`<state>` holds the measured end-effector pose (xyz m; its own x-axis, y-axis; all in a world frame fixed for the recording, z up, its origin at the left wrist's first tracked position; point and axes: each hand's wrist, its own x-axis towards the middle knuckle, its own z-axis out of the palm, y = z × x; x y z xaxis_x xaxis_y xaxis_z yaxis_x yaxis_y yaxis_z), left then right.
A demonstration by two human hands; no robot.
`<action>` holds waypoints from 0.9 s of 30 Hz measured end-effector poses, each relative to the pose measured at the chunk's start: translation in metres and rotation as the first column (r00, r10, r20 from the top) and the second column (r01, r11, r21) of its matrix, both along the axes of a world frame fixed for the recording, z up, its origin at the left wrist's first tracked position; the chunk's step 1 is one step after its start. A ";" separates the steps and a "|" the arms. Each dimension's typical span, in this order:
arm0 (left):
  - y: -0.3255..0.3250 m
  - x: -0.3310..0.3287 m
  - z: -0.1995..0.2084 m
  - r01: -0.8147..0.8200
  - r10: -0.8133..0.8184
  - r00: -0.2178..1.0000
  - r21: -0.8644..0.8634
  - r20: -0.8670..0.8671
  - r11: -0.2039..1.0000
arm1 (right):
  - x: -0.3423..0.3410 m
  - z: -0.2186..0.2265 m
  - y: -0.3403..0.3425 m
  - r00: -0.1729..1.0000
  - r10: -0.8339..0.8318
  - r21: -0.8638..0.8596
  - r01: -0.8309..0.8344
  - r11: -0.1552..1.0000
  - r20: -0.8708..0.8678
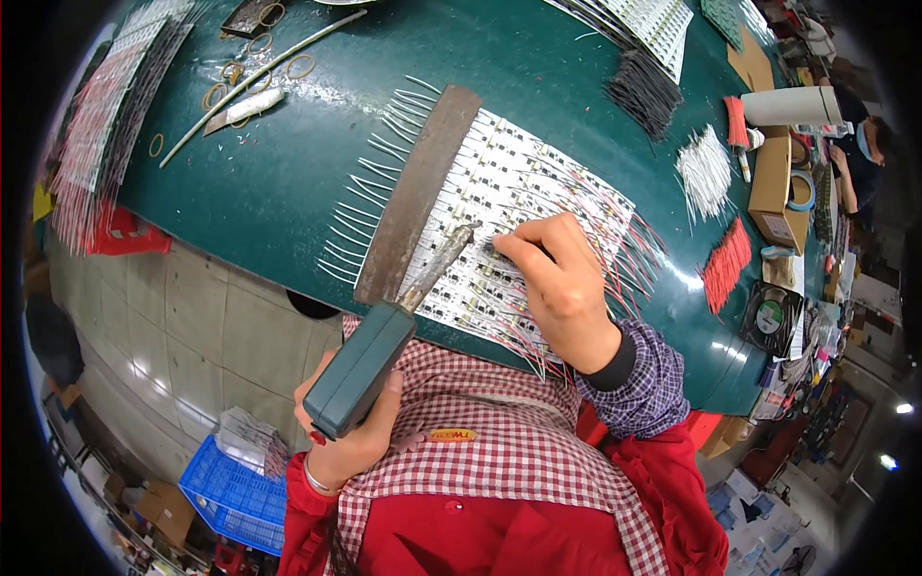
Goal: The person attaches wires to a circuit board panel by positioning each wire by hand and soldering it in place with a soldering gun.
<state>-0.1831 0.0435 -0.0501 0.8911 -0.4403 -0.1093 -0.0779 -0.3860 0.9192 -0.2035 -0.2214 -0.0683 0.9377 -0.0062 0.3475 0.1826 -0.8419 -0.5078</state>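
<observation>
My left hand (357, 422) is wrapped round the grip of a green soldering gun (360, 370). Its metal tip points away from me, over a white circuit board panel (499, 158) covered in rows of small dark components. My right hand (567, 283) hovers over the panel beside the tip, thumb and forefinger pinched. Whatever they hold is too small to make out. Across the panel's left part lies a brown flat bar (418, 197), with white wires (351, 226) sticking out past it. Red and dark wires (615, 230) fan out at the panel's right side.
Bundles of black wires (643, 93), white wires (706, 178) and red wires (727, 264) lie on the green table (538, 62). A thin stick (259, 77), rubber bands and a white tube (252, 108) are at the back left. Wired panels (120, 106) hang at the left edge.
</observation>
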 end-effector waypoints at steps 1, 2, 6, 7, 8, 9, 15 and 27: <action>-0.001 0.000 0.001 -0.014 0.014 0.999 -0.014 -0.031 1.000 | 0.000 0.000 0.000 1.000 0.001 0.001 -0.001 1.000 -0.001; -0.001 0.001 0.003 -0.015 0.015 0.999 -0.013 -0.031 1.000 | 0.000 0.000 0.001 1.000 0.008 -0.005 -0.008 1.000 -0.009; -0.001 0.001 0.004 0.031 -0.031 0.999 -0.004 -0.014 1.000 | 0.000 0.000 0.001 0.999 0.018 -0.018 -0.018 1.000 -0.031; -0.001 0.001 0.004 0.045 -0.045 0.999 0.006 0.016 0.999 | 0.000 0.000 0.001 0.999 0.018 -0.018 -0.018 1.000 -0.032; -0.001 0.001 0.003 0.045 -0.045 0.999 0.006 0.015 0.999 | 0.000 -0.001 0.001 0.999 0.021 -0.016 -0.022 1.000 -0.037; -0.001 0.001 0.003 0.056 -0.056 0.998 0.013 0.008 0.998 | 0.000 -0.001 0.001 0.999 0.025 -0.014 -0.026 1.000 -0.042; 0.001 0.003 0.000 0.150 -0.161 0.976 0.084 0.146 0.985 | 0.000 -0.001 0.001 0.998 0.032 -0.032 -0.034 0.999 -0.061; 0.012 -0.012 -0.006 -0.026 0.026 0.999 0.000 0.031 1.000 | -0.001 0.001 0.002 0.998 0.027 -0.072 -0.031 0.997 -0.061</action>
<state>-0.1948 0.0559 -0.0560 0.9053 -0.4170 -0.0812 -0.0966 -0.3882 0.9165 -0.2042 -0.2192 -0.0673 0.9562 0.0444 0.2892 0.1785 -0.8717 -0.4564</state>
